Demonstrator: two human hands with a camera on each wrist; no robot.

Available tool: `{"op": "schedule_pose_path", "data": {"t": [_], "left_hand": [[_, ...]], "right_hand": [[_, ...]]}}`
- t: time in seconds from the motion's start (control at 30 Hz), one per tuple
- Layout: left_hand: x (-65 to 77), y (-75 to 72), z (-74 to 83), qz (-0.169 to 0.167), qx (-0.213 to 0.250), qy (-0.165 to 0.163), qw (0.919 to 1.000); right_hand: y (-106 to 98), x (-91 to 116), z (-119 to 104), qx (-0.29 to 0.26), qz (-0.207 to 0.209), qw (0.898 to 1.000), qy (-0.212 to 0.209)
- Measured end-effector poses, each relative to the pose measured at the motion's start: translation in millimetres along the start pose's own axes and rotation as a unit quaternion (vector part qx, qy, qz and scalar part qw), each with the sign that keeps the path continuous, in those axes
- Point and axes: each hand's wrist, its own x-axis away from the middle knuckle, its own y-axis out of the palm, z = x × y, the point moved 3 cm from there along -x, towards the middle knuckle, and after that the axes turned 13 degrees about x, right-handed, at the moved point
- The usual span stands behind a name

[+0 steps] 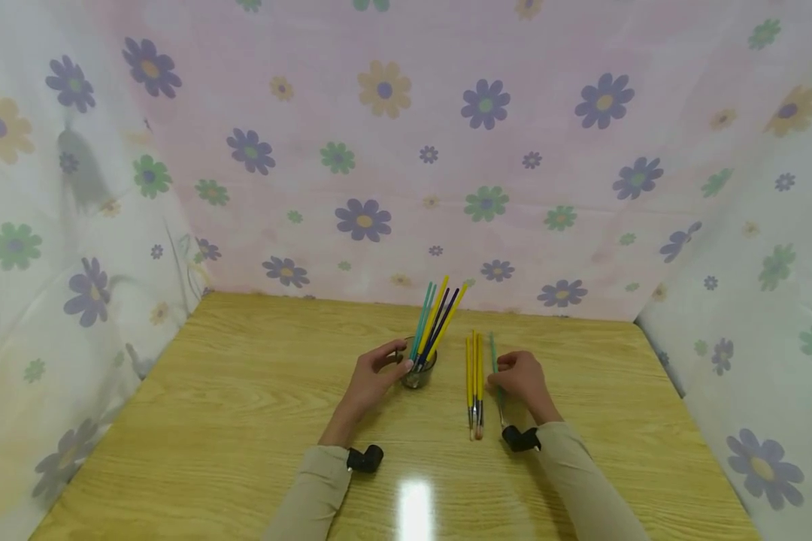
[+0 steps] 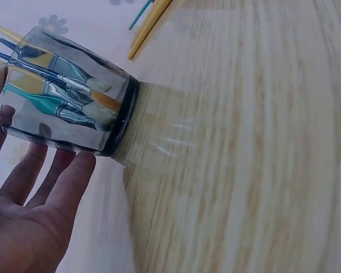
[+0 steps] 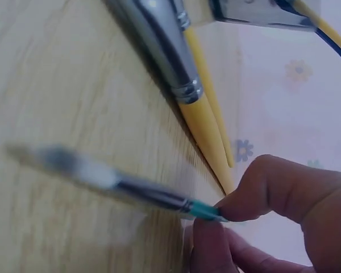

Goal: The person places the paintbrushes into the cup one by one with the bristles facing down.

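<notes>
At the fingers (image 3: 261, 193) of the right hand (image 1: 524, 379), I saw a pinch clamped on the green brush (image 3: 203, 210), thumb and fingertip meeting on the handle close to the metal collar. Its bristles pointed back toward the wearer; whether the tip had cleared the desk (image 1: 243, 376), I could not tell. The left hand (image 1: 371, 380) curled its fingers round the clear cup (image 1: 418, 380), which held several brushes (image 1: 443, 321) bristles down, with teal, yellow and dark handles leaning out.

Between cup and right hand lay three yellow brushes (image 1: 480, 368), side by side, bristle ends toward the wearer. I read the step as handling the green brush on its own, beside that row, while the other hand steadied the cup. The next move, to my judgement, called for a firm pinch and a swing of the brush clear of its yellow neighbours, with the cup kept upright.

I looked for brands or labels and could read no writing on handles, collars or cup. Farther out, the floral cloth (image 1: 433, 225) bore only printed flowers.
</notes>
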Motion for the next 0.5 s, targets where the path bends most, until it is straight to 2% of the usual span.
{"op": "schedule_pose_path", "data": {"t": [0.1,0.3,0.5], "left_hand": [[0.3,0.7,1.4,0.001,0.004,-0.004,1.0],[0.3,0.1,1.6,0.001,0.001,-0.003,1.0],[0.2,-0.3,1.5,-0.002,0.001,-0.002,1.0]], "right_hand": [[-2.3,2.5,1.1,-0.029,-0.006,0.999,0.013],[-2.9,7.0,4.9,-0.092,-0.016,0.996,0.01],[1.4,8.2,10.5,-0.16,-0.028,0.987,0.013]]}}
